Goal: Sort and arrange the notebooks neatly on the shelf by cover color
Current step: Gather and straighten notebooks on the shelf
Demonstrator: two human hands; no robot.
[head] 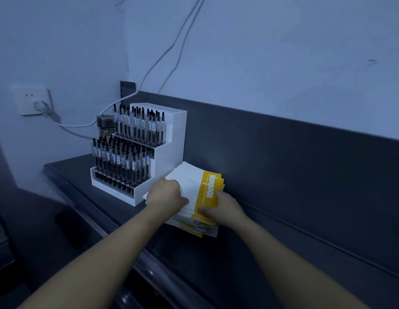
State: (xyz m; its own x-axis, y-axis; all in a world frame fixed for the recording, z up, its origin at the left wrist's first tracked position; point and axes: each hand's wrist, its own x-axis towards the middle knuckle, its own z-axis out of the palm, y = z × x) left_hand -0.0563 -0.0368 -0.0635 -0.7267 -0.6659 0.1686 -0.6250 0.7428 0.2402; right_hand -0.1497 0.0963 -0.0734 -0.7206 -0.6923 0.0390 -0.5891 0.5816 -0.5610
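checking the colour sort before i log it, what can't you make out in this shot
Head view throughout.
1. Covers lower in the notebook stack: hidden under the top notebook, only edges show.
2. Small grey print on the top notebook: too small to read.
3. Left hand: fingertips hidden by the hand itself, grip unclear.
4. Jar: partly behind the pens, contents unclear.

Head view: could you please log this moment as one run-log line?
left hand: grips notebook stack, left edge | right hand: grips stack, near right corner | stack: lying on shelf beside pen rack
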